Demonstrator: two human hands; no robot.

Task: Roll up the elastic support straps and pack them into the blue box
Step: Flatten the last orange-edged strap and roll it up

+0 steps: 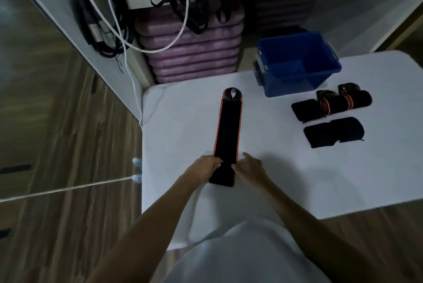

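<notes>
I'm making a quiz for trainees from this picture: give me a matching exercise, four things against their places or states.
Things:
1. flat strap
2. blue box
3. rolled straps
4. purple mats

Places or states:
A. stacked under the shelf
B. grouped on the table's right, in front of the box
C. stretched out, near end between both hands
D. open, at the table's far edge

Pairs: 1-C, 2-D, 3-B, 4-A

We look forward and steeply down from head height, one wide-angle view only. Our forearms reach away from the bottom edge over the white table (183, 122), with shelving beyond it.
</notes>
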